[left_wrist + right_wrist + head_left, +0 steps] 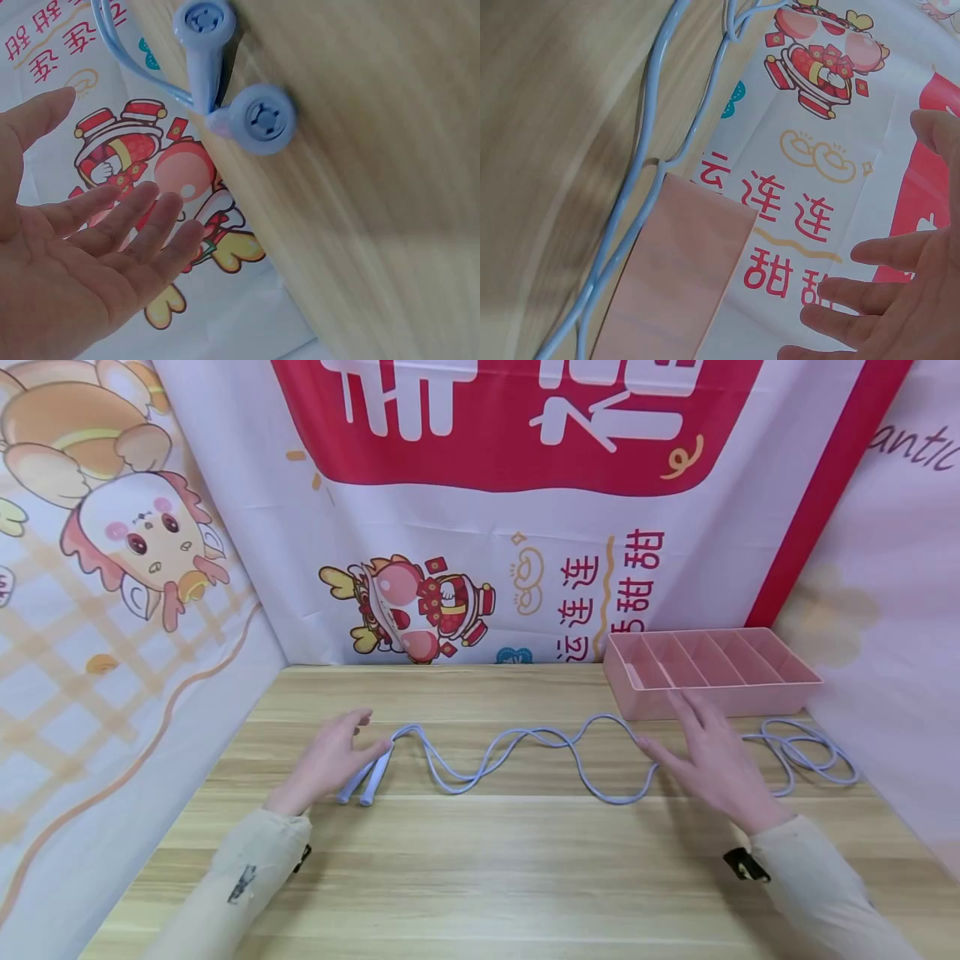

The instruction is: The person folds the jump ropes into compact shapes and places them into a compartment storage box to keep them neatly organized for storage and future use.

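Note:
A light blue jump rope (517, 732) lies in loose loops across the wooden table, its two handles (377, 777) side by side at the left. Above and beside those handles is my left hand (330, 762), fingers relaxed and apart, holding nothing. In the left wrist view the round ends of the handles (262, 120) show past the open palm (97, 270). My right hand (712, 760) hovers over the rope's right part with fingers spread, hiding a stretch of it. The right wrist view shows the rope (649, 112) on the table and the bare palm (900, 292).
A pink divided box (712, 702) with several compartments stands at the back right, just beyond my right hand. A coil of the rope (813, 756) lies near the table's right edge. Printed cloth (450, 510) hangs behind the table, with cloth walls at both sides.

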`<state>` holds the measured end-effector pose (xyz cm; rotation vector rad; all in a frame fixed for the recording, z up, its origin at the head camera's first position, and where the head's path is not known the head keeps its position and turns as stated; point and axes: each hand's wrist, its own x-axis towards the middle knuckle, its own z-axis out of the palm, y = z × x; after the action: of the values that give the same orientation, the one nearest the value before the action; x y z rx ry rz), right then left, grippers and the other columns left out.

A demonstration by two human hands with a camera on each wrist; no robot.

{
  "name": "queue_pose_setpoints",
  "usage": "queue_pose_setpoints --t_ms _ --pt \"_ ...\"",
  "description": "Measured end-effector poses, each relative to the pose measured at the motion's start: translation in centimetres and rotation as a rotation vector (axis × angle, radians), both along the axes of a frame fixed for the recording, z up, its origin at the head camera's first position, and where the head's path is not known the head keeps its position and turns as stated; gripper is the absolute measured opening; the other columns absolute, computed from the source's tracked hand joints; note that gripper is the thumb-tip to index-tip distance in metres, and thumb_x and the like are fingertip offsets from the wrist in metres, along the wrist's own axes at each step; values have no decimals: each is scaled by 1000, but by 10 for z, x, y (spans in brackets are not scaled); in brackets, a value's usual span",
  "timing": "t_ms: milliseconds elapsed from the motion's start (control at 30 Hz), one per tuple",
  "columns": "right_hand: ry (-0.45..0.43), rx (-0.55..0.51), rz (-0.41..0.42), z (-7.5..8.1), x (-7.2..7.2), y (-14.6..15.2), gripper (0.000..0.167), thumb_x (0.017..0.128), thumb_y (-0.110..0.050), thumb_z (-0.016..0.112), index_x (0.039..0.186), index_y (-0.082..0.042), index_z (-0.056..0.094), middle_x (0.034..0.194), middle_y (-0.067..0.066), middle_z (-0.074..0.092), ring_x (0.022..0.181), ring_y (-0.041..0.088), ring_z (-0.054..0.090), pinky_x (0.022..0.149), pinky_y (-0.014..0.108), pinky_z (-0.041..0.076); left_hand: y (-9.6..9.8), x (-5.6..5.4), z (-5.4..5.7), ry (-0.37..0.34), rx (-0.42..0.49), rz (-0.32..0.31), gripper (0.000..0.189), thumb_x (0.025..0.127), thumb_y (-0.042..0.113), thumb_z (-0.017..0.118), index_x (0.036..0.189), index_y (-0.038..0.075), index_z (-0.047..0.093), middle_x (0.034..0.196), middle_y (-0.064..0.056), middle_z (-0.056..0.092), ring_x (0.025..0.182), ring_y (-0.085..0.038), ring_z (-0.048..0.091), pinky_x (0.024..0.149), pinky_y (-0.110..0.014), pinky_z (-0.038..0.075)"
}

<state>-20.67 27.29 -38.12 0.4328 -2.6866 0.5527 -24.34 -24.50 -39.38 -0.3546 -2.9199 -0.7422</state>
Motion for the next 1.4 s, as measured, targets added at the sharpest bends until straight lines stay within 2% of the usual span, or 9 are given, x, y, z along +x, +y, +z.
queue_pose_setpoints --t_ms 167,433,633,767,867,1100,1233,1400 --pt "-3 -30 -9 -1 4 1 85 92 -50 64 153 -3 30 153 24 29 135 48 29 101 68 26 -3 0 -9 -10 55 -26 69 91 34 71 139 -8 44 133 -27 52 116 -42 53 94 -56 43" --pt "8 -31 -20 -1 9 3 80 95 -49 61 149 2 34 151 27 31 133 50 31 100 67 27 -2 -2 -20 -69 38 -29 77 80 25 84 135 -13 47 131 -31 53 113 -44 55 94 -56 43" --pt "-73 -52 -45 0 12 4 80 96 -52 57 150 2 32 148 29 34 131 52 33 100 68 27 0 0 -24 -112 92 -7 75 71 18 89 129 -14 52 123 -30 58 110 -42 59 94 -53 45" --pt "-108 -104 -5 -1 13 5 75 98 -48 57 149 3 35 147 28 37 132 50 34 101 67 27 1 0 -26 -134 117 -10 63 71 12 88 121 -13 58 112 -25 65 102 -37 63 90 -49 49" --pt "-124 -153 51 -1 13 4 70 97 -42 61 147 1 39 145 26 42 132 47 37 102 64 29 1 0 -25 -123 124 -15 55 71 7 86 116 -12 61 105 -22 66 97 -34 64 85 -46 51" --pt "-226 -294 171 -6 12 2 62 94 -33 69 143 -2 48 137 22 53 119 42 54 95 55 44 -3 1 -23 -117 105 11 50 70 6 85 112 -11 63 99 -18 67 90 -30 63 79 -43 52" --pt "-252 -342 195 -8 12 0 57 93 -29 70 139 -1 52 135 19 55 117 38 57 94 52 45 -5 1 -24 -98 57 46 49 69 9 86 108 -11 64 96 -17 67 85 -28 62 78 -43 50" --pt "-271 -374 190 -9 13 -2 51 94 -29 70 134 -1 56 127 15 62 112 33 61 93 51 47 -6 0 -23 -115 59 62 46 70 10 85 106 -10 65 95 -16 67 84 -26 62 78 -43 51"
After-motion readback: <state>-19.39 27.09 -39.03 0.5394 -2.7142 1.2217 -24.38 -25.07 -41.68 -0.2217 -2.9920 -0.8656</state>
